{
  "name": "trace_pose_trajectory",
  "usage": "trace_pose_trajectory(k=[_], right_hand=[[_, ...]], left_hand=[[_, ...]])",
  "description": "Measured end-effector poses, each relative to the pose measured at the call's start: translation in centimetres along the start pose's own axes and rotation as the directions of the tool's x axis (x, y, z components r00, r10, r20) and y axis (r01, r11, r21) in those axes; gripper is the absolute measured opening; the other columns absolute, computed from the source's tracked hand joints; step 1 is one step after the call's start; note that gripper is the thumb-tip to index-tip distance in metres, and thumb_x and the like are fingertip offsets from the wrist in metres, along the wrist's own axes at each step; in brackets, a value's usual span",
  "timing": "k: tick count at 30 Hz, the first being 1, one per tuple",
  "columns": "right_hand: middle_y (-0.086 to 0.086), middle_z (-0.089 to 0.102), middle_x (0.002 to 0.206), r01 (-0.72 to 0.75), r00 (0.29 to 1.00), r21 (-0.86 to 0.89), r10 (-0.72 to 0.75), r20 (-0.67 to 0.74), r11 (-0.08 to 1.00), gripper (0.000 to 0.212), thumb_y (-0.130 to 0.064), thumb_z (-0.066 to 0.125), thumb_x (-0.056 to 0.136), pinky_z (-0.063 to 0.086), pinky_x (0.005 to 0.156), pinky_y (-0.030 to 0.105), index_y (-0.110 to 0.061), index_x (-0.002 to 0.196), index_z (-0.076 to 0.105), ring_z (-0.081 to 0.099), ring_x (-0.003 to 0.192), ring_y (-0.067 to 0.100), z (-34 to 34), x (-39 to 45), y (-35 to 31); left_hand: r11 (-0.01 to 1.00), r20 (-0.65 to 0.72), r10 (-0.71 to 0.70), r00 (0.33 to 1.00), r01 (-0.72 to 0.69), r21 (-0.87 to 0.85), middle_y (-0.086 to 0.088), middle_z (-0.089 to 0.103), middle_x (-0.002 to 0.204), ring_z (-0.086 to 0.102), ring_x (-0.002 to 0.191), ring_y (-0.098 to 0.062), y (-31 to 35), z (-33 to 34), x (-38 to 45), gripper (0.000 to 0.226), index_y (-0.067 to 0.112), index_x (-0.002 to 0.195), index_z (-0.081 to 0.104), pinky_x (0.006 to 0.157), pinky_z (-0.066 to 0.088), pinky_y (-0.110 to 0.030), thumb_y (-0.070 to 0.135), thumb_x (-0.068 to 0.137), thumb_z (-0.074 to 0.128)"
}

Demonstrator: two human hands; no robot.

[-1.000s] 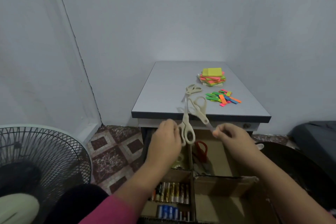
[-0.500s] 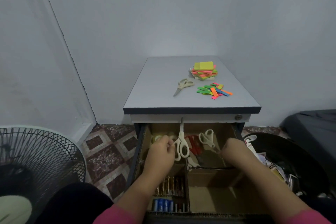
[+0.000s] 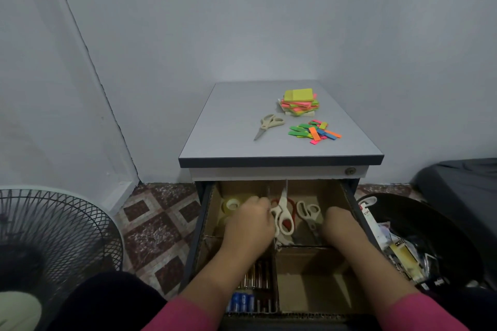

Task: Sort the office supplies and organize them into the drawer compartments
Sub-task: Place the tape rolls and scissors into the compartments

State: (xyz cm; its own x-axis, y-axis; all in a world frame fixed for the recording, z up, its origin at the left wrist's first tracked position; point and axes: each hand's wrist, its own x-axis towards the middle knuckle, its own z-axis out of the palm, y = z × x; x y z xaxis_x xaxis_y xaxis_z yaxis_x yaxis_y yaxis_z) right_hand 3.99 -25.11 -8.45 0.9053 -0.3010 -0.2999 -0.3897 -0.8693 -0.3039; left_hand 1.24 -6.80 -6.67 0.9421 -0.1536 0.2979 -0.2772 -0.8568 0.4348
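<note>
The drawer (image 3: pixel 349 196) stands open below the cabinet top (image 3: pixel 231 126), split by cardboard dividers. My left hand (image 3: pixel 250 226) grips the handles of cream scissors (image 3: pixel 282 219), blades pointing up, over the back right compartment. My right hand (image 3: pixel 340 226) holds a second cream pair (image 3: pixel 308 211) by its blade end, low in that same compartment; its fingertips are hidden. Red scissors (image 3: pixel 291 203) lie there too. Tape rolls (image 3: pixel 232 205) fill the back left compartment, batteries (image 3: pixel 255 277) the front left. A third cream pair (image 3: pixel 269 125), sticky notes (image 3: pixel 298 102) and coloured flags (image 3: pixel 314 131) lie on top.
A standing fan (image 3: pixel 53 236) sits on the tiled floor to the left. A black bin (image 3: pixel 430 226) with packaging stands right of the drawer, a dark object (image 3: pixel 462 183) behind it. The front right compartment (image 3: pixel 309 285) holds nothing. Grey walls close in behind.
Both hands have dropped from above the cabinet front into the back right compartment, each carrying its cream scissors. The right pair now lies low among the others.
</note>
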Motion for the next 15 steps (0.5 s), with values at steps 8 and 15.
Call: trace_pose_trajectory(k=[8,15], right_hand=[[0.010,0.063,0.104,0.017,0.997,0.088,-0.010,-0.080,0.996,0.014,-0.008,0.052,0.090,0.052,0.079,0.037,-0.010,0.099,0.062,0.061,0.095,0.028,0.1,-0.2,0.3],[0.010,0.062,0.108,-0.003,1.000,0.112,0.006,-0.027,0.994,0.019,-0.008,0.050,0.089,0.051,0.083,0.039,-0.011,0.103,0.061,0.061,0.099,0.028,0.4,0.5,0.3]], left_hand=[[0.931,0.317,-0.036,0.948,-0.084,0.356,-0.010,0.066,0.099,0.064,0.091,-0.026,5.6,1.9,2.6,0.016,0.007,0.098,0.066,0.068,0.050,-0.034,0.001,0.087,0.057],[0.941,0.354,-0.109,0.929,-0.017,0.337,-0.012,0.065,0.107,0.061,0.100,-0.028,6.2,4.0,3.6,0.019,0.006,0.104,0.064,0.079,0.050,-0.036,0.003,0.088,0.055]])
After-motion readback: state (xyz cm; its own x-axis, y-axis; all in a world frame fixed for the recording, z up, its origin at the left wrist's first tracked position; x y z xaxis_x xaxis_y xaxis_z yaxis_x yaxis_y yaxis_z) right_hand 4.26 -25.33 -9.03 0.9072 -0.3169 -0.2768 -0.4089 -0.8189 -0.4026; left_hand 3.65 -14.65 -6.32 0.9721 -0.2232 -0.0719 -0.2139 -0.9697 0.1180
